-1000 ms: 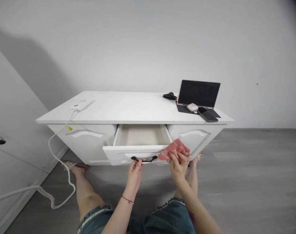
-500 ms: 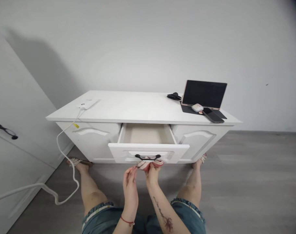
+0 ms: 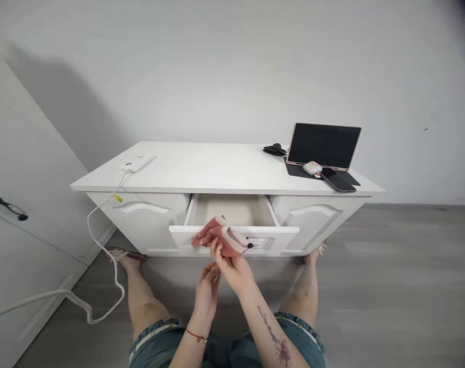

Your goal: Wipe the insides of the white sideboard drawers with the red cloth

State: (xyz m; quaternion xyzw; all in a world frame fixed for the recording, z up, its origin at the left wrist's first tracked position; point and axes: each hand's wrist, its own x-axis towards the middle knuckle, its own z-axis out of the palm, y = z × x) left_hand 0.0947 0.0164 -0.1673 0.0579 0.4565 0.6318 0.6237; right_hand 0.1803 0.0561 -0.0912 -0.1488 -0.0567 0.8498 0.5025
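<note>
Pink cloth (image 3: 233, 246), just below the frame's centre, gripped by the fingers of your right hand (image 3: 237, 272) against the open drawer (image 3: 284, 236); your left hand (image 3: 207, 292) lies lower left, its finger closure indeterminable.

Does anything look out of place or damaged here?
Nothing looks spilled or broken. The white cable looks untidy, draping off the cabinet in a loose curve. A small dark mark stands out on the wall. The open drawer looks straight, with the right hand holding a pink cloth before it.
</note>
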